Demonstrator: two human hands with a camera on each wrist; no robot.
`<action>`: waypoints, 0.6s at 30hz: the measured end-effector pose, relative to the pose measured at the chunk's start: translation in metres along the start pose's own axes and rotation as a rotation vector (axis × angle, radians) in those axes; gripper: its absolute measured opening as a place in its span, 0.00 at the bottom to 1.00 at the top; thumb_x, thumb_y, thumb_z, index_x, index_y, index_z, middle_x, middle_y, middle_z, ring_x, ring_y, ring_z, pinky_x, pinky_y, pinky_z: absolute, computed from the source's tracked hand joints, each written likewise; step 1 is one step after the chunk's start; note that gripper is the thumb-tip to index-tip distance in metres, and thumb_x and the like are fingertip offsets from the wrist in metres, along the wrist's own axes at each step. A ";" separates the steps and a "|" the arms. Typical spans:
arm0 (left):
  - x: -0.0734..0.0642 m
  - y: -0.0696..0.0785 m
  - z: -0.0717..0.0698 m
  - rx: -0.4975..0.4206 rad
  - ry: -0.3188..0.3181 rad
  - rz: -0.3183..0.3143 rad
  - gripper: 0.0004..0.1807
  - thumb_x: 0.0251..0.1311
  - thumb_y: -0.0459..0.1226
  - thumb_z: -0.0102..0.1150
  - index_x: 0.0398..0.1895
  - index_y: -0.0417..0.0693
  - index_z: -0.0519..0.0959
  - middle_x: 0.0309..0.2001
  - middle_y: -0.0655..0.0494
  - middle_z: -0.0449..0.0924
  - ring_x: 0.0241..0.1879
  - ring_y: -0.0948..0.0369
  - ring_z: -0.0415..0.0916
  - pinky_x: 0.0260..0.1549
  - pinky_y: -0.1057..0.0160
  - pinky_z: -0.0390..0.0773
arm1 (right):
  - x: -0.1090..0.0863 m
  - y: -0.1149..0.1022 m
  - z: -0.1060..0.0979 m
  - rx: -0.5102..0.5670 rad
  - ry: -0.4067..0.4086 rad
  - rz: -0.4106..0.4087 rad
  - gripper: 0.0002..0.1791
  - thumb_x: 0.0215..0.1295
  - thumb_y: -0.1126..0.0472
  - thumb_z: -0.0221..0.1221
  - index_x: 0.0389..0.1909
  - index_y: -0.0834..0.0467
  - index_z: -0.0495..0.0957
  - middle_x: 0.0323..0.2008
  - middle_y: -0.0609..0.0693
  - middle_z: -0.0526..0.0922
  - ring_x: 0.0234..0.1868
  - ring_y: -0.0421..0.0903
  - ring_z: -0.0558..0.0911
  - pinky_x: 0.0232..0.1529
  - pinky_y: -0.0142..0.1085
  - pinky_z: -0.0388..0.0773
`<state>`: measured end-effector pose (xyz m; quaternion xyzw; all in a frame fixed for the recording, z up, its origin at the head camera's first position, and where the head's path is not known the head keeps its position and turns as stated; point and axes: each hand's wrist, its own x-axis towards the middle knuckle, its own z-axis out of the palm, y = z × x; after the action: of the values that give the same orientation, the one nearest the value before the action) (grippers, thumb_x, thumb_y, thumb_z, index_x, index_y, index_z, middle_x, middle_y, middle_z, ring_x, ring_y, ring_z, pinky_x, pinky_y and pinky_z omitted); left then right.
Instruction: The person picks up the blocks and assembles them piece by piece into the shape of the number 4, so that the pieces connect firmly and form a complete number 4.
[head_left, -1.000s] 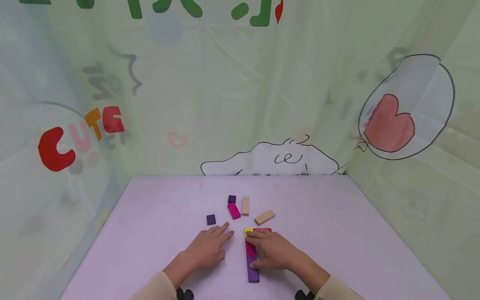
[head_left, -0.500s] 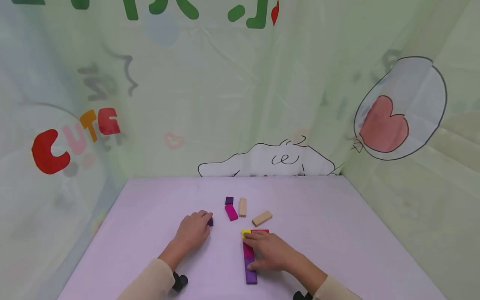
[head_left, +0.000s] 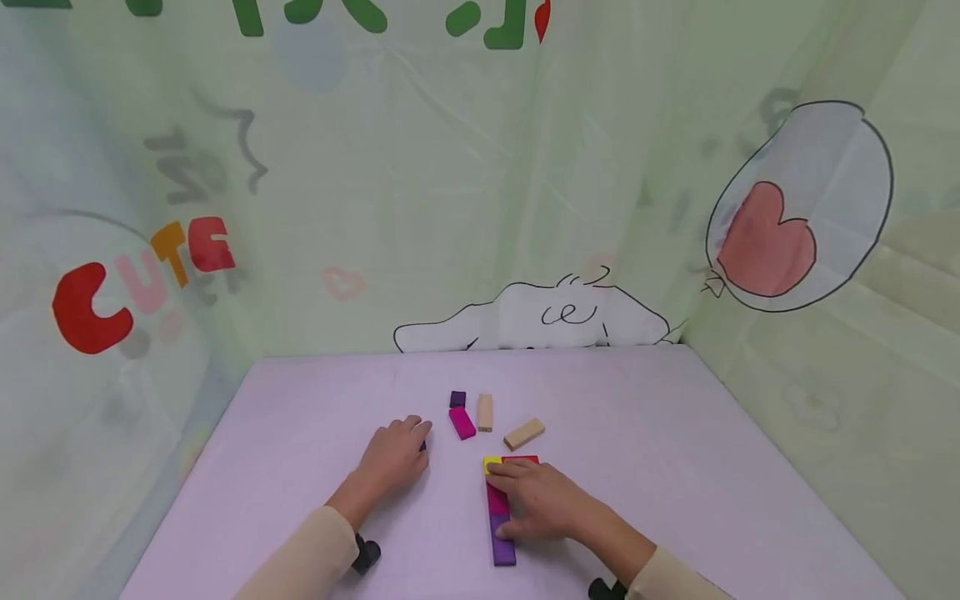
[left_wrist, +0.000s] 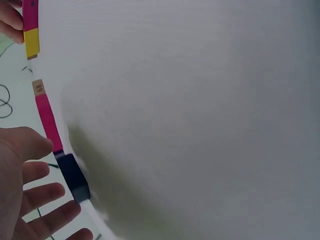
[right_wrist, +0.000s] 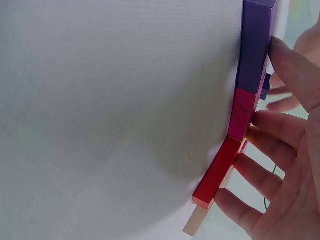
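Observation:
My left hand [head_left: 393,457] reaches round a small dark purple block [left_wrist: 74,177] on the table. Its fingers are spread, with fingertips [left_wrist: 75,207] close to the block; firm contact cannot be made out. In the head view, the hand hides most of that block. My right hand [head_left: 543,500] rests along an L-shaped row of blocks. Its thumb touches the long purple block [right_wrist: 254,47], and its other fingers lie by the pink block [right_wrist: 242,112] and red block [right_wrist: 217,172]. At the row's corner, a fingertip covers part of the yellow block [head_left: 492,461].
Farther back lie another dark purple block [head_left: 457,399], a loose pink block [head_left: 462,423] and two plain wooden blocks, one upright in view [head_left: 485,412], one slanted [head_left: 524,433]. The pale table [head_left: 637,433] meets a printed curtain [head_left: 450,208] behind.
My left hand has moved left and away from me to the dark purple block, then shifted slightly right. The blocks look unmoved, and my right hand has kept its place on the row.

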<state>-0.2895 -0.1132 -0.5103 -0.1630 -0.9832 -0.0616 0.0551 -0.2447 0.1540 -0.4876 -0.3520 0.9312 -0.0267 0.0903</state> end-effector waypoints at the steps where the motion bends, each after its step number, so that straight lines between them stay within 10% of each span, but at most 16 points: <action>1: 0.002 0.003 -0.001 0.013 -0.018 0.012 0.25 0.68 0.41 0.60 0.67 0.44 0.77 0.64 0.45 0.79 0.62 0.46 0.78 0.58 0.44 0.80 | 0.000 0.000 0.001 0.003 0.000 0.000 0.42 0.60 0.34 0.69 0.71 0.51 0.75 0.72 0.47 0.75 0.73 0.52 0.73 0.66 0.52 0.77; 18: 0.033 0.029 0.006 0.149 -0.160 0.127 0.30 0.76 0.42 0.54 0.79 0.57 0.66 0.80 0.57 0.62 0.77 0.48 0.62 0.72 0.40 0.68 | -0.003 -0.001 -0.003 -0.023 -0.001 0.005 0.41 0.60 0.33 0.68 0.71 0.49 0.75 0.72 0.46 0.75 0.72 0.51 0.73 0.64 0.51 0.79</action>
<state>-0.3112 -0.0746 -0.5091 -0.2247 -0.9740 0.0282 -0.0078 -0.2423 0.1550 -0.4840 -0.3509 0.9322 -0.0157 0.0869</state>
